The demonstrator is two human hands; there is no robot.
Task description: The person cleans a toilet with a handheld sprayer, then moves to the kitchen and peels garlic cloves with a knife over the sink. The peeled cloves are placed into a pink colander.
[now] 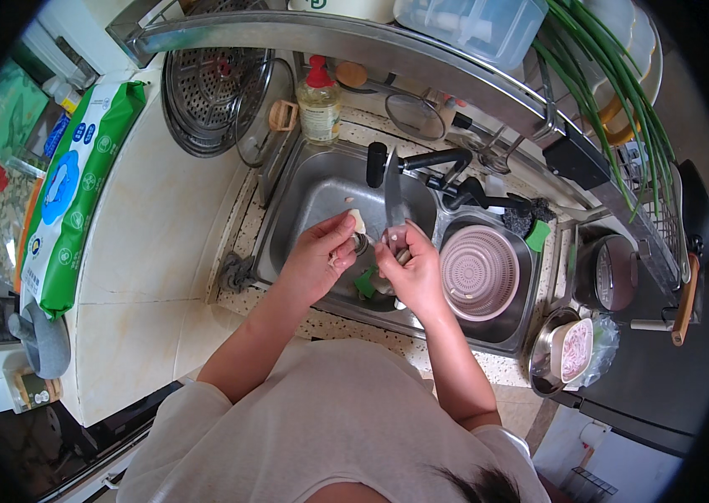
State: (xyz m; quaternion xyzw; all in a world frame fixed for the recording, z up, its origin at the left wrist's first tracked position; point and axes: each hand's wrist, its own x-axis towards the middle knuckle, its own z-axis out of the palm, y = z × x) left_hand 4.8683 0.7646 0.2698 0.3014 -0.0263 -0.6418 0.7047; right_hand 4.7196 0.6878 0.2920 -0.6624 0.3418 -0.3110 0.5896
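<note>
Over the left basin of a steel double sink (pixel 294 195), my left hand (pixel 323 251) pinches a pale piece of food (pixel 357 221), which looks like a garlic clove, between thumb and fingers. My right hand (pixel 414 267) grips a kitchen knife whose blade (pixel 394 195) points away from me, towards the black faucet (pixel 420 160). Most of its handle is hidden by my fingers. The two hands are close together, the left one beside the base of the blade. A small pale bit (pixel 349 200) lies in the basin. Below my hands a green scouring pad (pixel 365 283) is partly covered.
A pink colander (pixel 480 270) with a few small bits sits in the right basin. Dish soap (pixel 319 104) stands behind the sink. A steel rack (pixel 354 33) overhangs the back, green onions (pixel 618 82) hanging from it. At right, a food container (pixel 574 352) rests in a metal bowl (pixel 541 358).
</note>
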